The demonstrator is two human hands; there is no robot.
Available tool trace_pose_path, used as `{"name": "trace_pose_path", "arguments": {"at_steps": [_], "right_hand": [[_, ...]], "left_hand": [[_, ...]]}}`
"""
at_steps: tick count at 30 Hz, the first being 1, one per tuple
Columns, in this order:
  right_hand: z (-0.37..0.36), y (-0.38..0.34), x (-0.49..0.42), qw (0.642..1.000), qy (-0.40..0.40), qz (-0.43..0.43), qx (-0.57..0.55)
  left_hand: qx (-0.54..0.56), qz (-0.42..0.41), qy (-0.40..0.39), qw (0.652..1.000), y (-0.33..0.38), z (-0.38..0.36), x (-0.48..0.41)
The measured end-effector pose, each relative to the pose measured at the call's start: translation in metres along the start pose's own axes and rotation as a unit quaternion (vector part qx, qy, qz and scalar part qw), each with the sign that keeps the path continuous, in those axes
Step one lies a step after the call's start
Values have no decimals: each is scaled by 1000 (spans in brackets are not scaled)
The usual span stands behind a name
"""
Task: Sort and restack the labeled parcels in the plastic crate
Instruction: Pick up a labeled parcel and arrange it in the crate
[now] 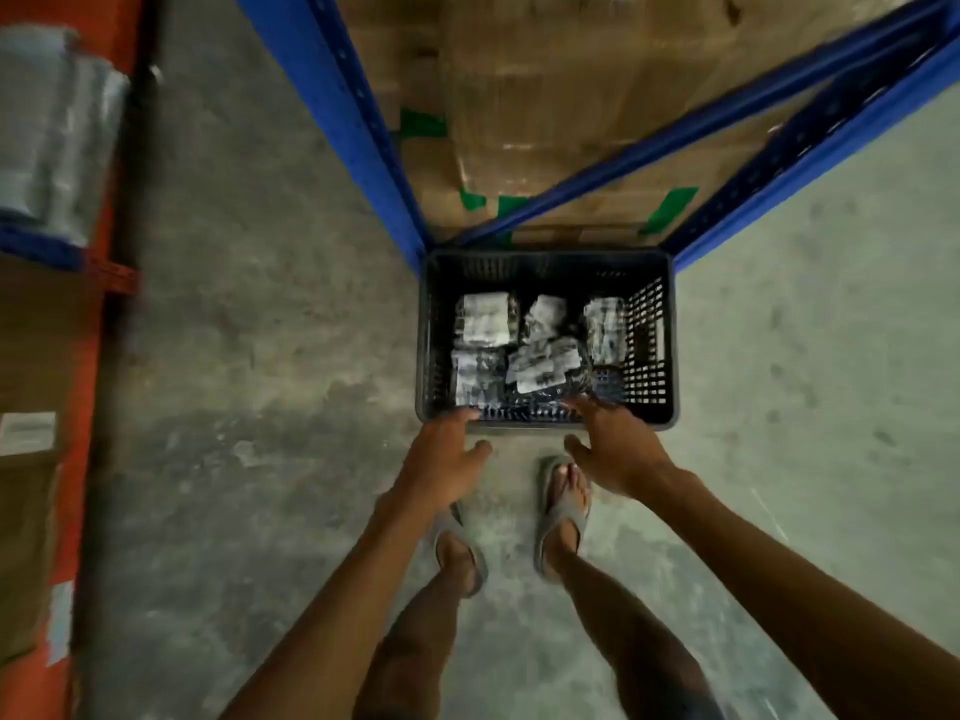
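We see a concrete floor (249, 356) with a blue rack (363, 142) of cardboard boxes (571, 96) ahead. A black crate (652, 345) sits on the floor against the rack's foot. In it lie several parcels (485, 319) with white labels, spread over the bottom. Our left hand (441, 459) and right hand (618, 449) reach to the crate's near rim, fingers spread and holding nothing; the parcels lie just beyond the fingertips.
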State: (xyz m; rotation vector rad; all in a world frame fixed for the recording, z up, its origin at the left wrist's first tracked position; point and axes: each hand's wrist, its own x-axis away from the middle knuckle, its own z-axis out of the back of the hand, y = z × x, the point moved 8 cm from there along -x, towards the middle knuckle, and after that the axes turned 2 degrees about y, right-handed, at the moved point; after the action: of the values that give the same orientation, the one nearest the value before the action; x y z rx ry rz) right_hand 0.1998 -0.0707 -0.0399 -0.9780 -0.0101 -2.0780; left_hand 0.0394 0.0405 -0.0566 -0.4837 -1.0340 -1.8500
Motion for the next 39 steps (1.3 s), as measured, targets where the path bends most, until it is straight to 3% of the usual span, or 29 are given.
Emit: {"name": "trace_pose_path", "arguments": {"at_steps": [7, 13, 18, 23, 28, 31, 34, 39], "right_hand": [[-109, 42, -224, 993, 98, 61, -6], [-135, 51, -347, 970, 220, 83, 61], [-151, 60, -396, 979, 198, 34, -33], [-186, 70, -414, 990, 140, 17, -28], [-213, 77, -404, 994, 76, 14, -82], [-216, 73, -394, 982, 39, -13, -185], [-211, 73, -395, 957, 19, -43, -285], [-193, 69, -386, 976, 49, 39, -210]], "left_hand": [[7, -20, 101, 995, -75, -94, -223], [-11, -23, 174, 984, -108, -111, -342], [-12, 3, 217, 976, -128, -95, -390], [30, 26, 272, 961, -129, -80, -407], [14, 60, 209, 976, -134, -92, -411], [73, 52, 137, 987, -128, -105, -401], [171, 49, 114, 977, -126, -107, -396], [238, 36, 103, 965, -122, -96, -381]]}}
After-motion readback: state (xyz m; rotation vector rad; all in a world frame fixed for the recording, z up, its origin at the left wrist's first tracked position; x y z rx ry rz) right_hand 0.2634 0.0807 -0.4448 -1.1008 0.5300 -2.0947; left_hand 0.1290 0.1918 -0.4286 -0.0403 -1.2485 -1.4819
